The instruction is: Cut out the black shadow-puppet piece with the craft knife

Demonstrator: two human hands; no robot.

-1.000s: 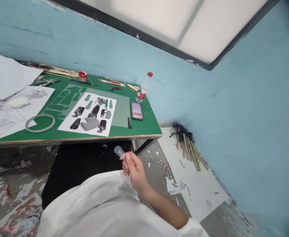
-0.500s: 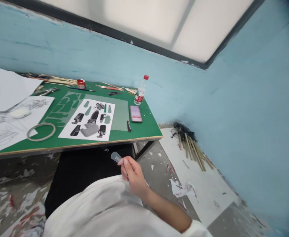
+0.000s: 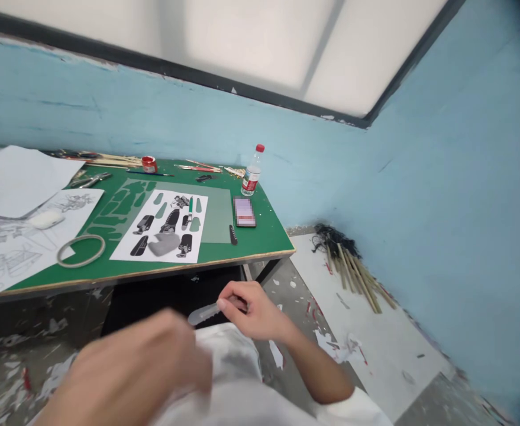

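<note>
My right hand (image 3: pixel 253 309) pinches a translucent plastic cut-out (image 3: pixel 204 313) with a rounded end and a toothed edge, above my lap. Motion smears my left hand (image 3: pixel 148 361), large in the lower-left foreground; its fingers cannot be made out clearly. On the green table ahead lies a white printed sheet (image 3: pixel 129 249) with dark shapes and cut-out holes. A green-handled craft knife (image 3: pixel 191 208) rests on it. Partly under the sheet is a translucent plastic sheet (image 3: pixel 217 213), its left part full of cut-out openings. A small black toothed piece (image 3: pixel 233 235) lies near its right edge.
The green table (image 3: pixel 260 236) also holds a phone (image 3: pixel 244 212), a water bottle (image 3: pixel 251 173), a red jar (image 3: pixel 149 165), a roll of tape (image 3: pixel 81 251), pliers (image 3: pixel 91 180) and drawings (image 3: pixel 11 260). Sticks with black strands (image 3: pixel 352 269) lie by the wall. Scraps litter the floor.
My left hand has come into view from the lower left. The right hand has moved slightly right, and the plastic cut-out is turned so its toothed edge shows. The camera view has shifted slightly.
</note>
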